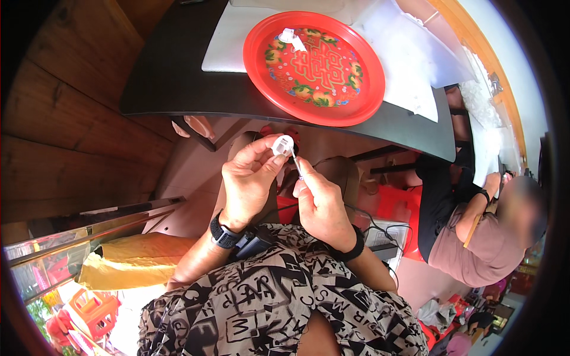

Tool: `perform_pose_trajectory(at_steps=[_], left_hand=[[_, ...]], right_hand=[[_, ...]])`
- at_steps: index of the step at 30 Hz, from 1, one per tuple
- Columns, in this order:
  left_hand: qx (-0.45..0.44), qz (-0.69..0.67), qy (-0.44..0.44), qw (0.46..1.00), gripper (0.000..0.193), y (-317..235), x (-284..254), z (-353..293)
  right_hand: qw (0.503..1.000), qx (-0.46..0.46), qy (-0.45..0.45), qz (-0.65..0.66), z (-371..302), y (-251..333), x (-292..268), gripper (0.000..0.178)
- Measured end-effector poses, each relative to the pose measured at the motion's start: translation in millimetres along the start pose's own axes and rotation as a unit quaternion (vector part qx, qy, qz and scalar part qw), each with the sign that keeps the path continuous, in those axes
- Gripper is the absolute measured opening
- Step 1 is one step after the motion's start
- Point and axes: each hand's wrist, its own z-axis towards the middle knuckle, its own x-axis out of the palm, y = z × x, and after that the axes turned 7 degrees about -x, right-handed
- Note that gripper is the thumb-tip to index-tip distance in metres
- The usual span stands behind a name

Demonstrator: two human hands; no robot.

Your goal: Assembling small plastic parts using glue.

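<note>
My left hand (246, 184) pinches a small white plastic part (283, 144) between thumb and fingers, held up over my lap in front of the table. The part is roundish, with rectangular openings in its face. My right hand (323, 204) is closed around a thin, slender tool (296, 164), its tip at the right edge of the part. I cannot tell the tool's exact kind. Beyond my hands, a round red tray (255, 74) with a flower pattern lies on the table. Small white pieces (290, 38) sit near its far left rim.
The dark table (160, 89) has its near edge just past my hands. White sheets (415, 95) lie under and beside the tray. To the right sits another person (475, 237). A yellow-brown sack (136, 258) and an orange plastic basket (92, 311) are at lower left.
</note>
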Motion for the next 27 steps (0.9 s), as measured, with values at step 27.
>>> perform_pose_trajectory(at_steps=[27], left_hand=[[-0.029, 0.053, -0.011, 0.998, 0.025, 0.3, 2.2, -7.3]], right_hand=[[0.971, 0.019, 0.096, -0.218, 3.2, 20.3, -1.9, 0.053]])
